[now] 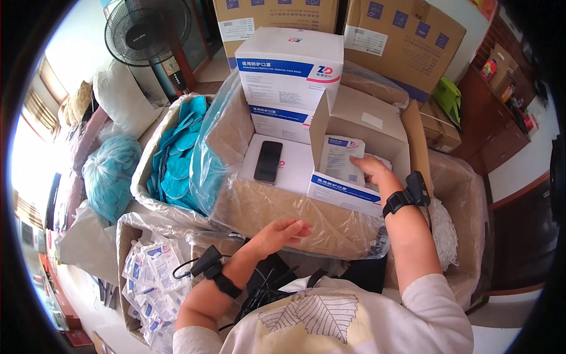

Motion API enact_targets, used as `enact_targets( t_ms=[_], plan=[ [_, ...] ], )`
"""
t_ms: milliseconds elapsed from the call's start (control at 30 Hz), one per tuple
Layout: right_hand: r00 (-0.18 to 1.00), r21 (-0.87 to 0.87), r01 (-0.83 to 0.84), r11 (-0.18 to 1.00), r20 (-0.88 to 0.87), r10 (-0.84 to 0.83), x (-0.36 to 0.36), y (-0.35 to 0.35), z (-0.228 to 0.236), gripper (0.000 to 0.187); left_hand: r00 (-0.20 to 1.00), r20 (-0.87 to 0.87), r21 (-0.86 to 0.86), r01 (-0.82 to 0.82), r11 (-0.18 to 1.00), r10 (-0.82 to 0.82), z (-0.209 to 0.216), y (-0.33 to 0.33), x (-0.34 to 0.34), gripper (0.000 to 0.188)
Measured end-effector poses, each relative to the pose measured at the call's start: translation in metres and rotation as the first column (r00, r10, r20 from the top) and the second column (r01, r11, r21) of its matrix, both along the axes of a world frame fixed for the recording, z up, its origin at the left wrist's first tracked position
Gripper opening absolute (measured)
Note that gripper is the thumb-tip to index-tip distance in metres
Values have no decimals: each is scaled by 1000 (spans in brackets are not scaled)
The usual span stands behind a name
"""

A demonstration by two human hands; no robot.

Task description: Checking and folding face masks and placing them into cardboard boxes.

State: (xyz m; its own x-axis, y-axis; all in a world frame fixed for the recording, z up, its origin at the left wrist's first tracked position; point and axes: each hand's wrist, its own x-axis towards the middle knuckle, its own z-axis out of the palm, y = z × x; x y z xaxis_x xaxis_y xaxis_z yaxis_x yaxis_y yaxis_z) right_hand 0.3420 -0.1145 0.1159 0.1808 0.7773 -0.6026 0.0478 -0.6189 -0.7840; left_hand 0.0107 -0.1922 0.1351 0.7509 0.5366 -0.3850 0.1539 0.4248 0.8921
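Observation:
My right hand (371, 169) reaches into an open white cardboard box (345, 193) with a blue stripe. Its thumb presses on the right edge of a flat white face mask packet (342, 158) with blue print; the other fingers are partly hidden. Behind my hand, part of another pale packet shows. My left hand (280, 236) hovers in front of the large carton, fingers stretched out, holding nothing. A black smartphone (268, 161) lies on a closed white box (247, 153) left of the open one.
The boxes stand in a large plastic-lined carton (247, 203), with stacked white boxes (289, 59) at its back. Teal mask pieces (180, 159) fill a carton at left. Loose packets (156, 277) fill another nearer carton. White cords (445, 236) lie at right. A fan (144, 35) stands behind.

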Motion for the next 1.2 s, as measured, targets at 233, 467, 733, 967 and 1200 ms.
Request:
enact_targets(
  t_ms=[233, 467, 733, 967, 1200],
  plan=[
    [937, -161, -142, 977, 297, 185, 4, 7, -4, 53, 1000, -3, -15, -16, 1000, 16, 4, 3, 1, 43],
    [292, -361, -127, 924, 877, 383, 36, -3, -17, 73, 999, -10, -14, -51, 999, 51, 3, 6, -4, 42],
    [562, -276, -93, 957, 778, 279, 70, -16, -19, 66, 999, -15, -42, -36, 998, 35, 7, 11, 13, 41],
    [629, -140, -148, 979, 751, 202, 73, -15, -21, 64, 1000, -8, -39, -21, 999, 21, 5, 11, 16, 41],
    [966, 30, 247, 969, -89, -243, 38, -19, 5, 53, 1000, -8, -30, -12, 999, 11, 11, 9, 23, 40]
  ],
)
